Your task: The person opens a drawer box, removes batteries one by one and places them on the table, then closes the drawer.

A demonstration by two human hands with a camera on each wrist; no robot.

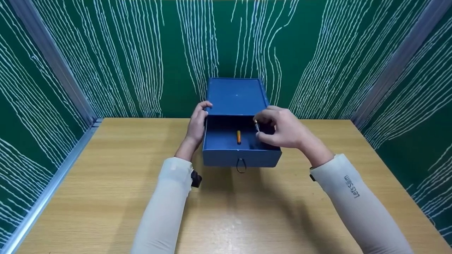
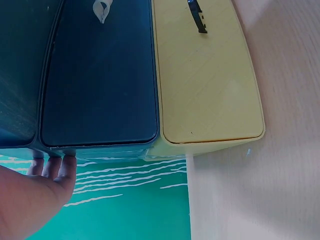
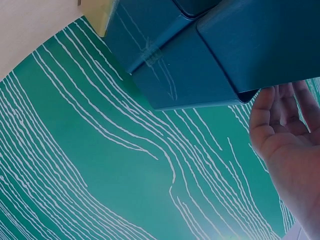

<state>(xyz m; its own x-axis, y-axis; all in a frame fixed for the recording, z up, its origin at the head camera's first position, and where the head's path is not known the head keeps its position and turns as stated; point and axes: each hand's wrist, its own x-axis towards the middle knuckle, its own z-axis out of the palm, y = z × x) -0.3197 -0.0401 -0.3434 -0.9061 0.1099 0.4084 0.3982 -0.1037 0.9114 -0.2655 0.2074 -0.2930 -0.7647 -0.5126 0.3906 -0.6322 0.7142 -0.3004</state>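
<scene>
A blue drawer unit [image 1: 236, 95] stands at the back of the table, its top drawer [image 1: 222, 158] pulled out toward me. An orange battery [image 1: 239, 137] lies on the drawer's floor. Over the right part of the drawer, my right hand [image 1: 286, 128] pinches a second battery [image 1: 257, 126], dark with a gold end, between thumb and fingers. That battery is hidden in the right wrist view, where the right hand [image 3: 292, 125] overlaps the drawer's edge. My left hand [image 1: 196, 123] rests against the unit's left side; its fingertips [image 2: 67, 167] touch the side wall in the left wrist view.
Below the open drawer, the left wrist view shows a closed blue drawer [image 2: 100, 85] with a pale pull and a yellow drawer [image 2: 210, 75] with a dark pull. A dark loop [image 1: 241, 165] hangs from the open drawer's front. Green white-lined panels [image 1: 303, 42] surround the wooden table [image 1: 116, 169].
</scene>
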